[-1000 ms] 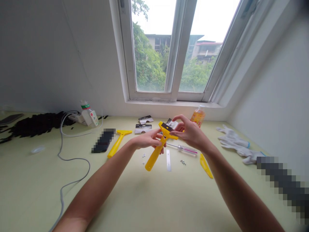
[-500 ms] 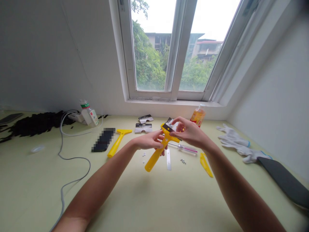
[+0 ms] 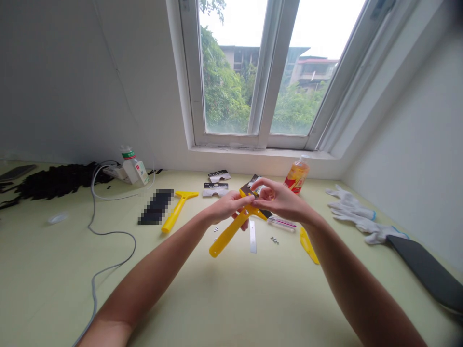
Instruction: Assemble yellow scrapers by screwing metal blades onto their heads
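Observation:
A yellow scraper (image 3: 228, 234) is held up above the table, its handle slanting down to the left. My left hand (image 3: 228, 206) is closed around the scraper just below its head, with the thumb on top. My right hand (image 3: 284, 198) has thumb and fingers closed at the head, which carries a dark flat blade; the fingers partly hide it. Beneath them lie a silver metal strip (image 3: 252, 237), a screwdriver (image 3: 282, 222), several small screws (image 3: 275, 240) and several nuts (image 3: 216, 228). A loose yellow plastic piece (image 3: 308, 246) lies to the right.
Another yellow scraper (image 3: 175, 214) lies at left beside a blurred-out phone (image 3: 156, 207). Cardboard packages (image 3: 215, 190) lie at the back, near an orange drink bottle (image 3: 296, 176). White gloves (image 3: 356, 214) and a dark board (image 3: 427, 270) are at right; a grey cable (image 3: 108, 236) crosses the left.
The scraper's handle has swung a little to the left and flatter. My left thumb has moved up onto its head, and my right fingers have curled in closer there.

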Tool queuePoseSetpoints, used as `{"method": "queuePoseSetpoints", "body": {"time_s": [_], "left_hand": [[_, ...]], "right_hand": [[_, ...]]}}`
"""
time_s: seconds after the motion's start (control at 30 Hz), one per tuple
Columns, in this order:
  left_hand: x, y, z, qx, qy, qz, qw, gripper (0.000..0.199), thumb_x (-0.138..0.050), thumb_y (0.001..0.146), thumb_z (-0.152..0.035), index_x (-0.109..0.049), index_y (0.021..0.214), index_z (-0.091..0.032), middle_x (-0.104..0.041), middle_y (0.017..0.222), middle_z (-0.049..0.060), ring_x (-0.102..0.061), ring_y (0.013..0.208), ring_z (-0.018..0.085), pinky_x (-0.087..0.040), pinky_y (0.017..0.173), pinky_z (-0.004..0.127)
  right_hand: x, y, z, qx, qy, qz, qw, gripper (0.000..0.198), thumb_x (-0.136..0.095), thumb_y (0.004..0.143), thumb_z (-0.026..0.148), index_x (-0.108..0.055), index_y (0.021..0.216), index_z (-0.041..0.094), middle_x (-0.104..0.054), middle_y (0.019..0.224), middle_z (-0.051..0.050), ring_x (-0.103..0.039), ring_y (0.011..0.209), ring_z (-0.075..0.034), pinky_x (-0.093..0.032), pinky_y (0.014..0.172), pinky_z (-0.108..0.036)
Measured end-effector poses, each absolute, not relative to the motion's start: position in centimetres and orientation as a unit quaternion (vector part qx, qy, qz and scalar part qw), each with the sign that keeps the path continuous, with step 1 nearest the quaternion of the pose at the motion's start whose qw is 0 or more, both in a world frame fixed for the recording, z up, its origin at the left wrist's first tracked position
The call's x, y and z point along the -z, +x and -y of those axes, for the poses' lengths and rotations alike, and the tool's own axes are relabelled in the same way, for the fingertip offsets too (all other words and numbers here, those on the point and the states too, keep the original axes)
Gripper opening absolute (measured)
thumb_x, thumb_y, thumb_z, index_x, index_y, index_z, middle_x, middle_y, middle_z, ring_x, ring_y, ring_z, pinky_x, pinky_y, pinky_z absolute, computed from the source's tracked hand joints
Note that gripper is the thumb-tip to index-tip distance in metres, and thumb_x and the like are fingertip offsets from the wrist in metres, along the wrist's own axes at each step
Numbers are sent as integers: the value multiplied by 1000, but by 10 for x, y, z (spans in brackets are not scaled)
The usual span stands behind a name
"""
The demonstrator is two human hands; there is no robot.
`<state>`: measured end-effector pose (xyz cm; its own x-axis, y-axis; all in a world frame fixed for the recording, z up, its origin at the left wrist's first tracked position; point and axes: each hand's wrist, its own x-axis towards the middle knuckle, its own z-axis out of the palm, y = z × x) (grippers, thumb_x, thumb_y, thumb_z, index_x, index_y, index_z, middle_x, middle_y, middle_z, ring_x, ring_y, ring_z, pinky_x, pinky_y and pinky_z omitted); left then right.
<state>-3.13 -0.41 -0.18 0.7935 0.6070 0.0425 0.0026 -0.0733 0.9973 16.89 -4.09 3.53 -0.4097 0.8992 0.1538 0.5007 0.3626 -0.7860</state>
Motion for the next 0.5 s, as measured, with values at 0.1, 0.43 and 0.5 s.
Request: {"method": "queuePoseSetpoints", "body": {"time_s": [0.1,0.43,0.5], "left_hand": [[6,-29,3,-256,673,-209,662,42,-58,85,-56,-54,88,-14,-59,65,3,-63,49,18,-53,46,30],[2,-25,9,-325,647,-255,641,40,-61,84,-52,-49,75,-15,-45,58,-5,-50,34,9,-36,30,20],[3,-25,7,-338,640,-263,638,38,-61,84,-51,-49,78,-15,-46,61,-5,-51,35,9,-37,30,20]], "right_hand": [[-33,168,40,-335,-450,773,295,36,-63,82,46,-56,105,19,-50,63,5,-47,57,-11,-36,51,-23],[-37,166,44,-337,-439,777,301,37,-60,87,44,-52,115,22,-55,68,4,-55,64,-14,-43,58,-26],[-35,167,42,-330,-444,772,313,38,-60,87,43,-51,118,23,-59,73,2,-58,68,-15,-47,62,-28]]}}
